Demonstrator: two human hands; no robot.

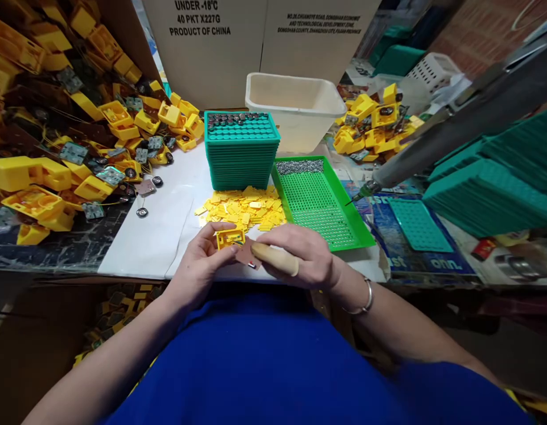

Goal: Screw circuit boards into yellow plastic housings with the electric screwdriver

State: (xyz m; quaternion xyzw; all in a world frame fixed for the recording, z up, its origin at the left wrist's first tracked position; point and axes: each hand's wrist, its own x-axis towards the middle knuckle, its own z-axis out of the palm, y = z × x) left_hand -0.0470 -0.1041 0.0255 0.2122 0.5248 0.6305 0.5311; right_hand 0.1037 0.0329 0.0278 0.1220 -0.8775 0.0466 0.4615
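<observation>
My left hand (pixel 202 254) is closed around a small yellow plastic housing (pixel 229 237), its open side up with wiring inside. Beside it, my right hand (pixel 300 254) grips a brown circuit board (pixel 244 254) by its right side. A pale cover wraps one finger of that hand. The board sits against the housing's lower right; whether wires join them I cannot tell. Just beyond both hands lies a heap of flat yellow plastic pieces (pixel 246 206).
A stack of teal trays (pixel 242 156) with round dark parts on top stands behind the heap. Right of it are a green perforated tray (pixel 315 200) holding screws and a hanging screwdriver (pixel 366 190). Yellow housings (pixel 118 115) pile up at left. A white bin (pixel 295 112) stands behind.
</observation>
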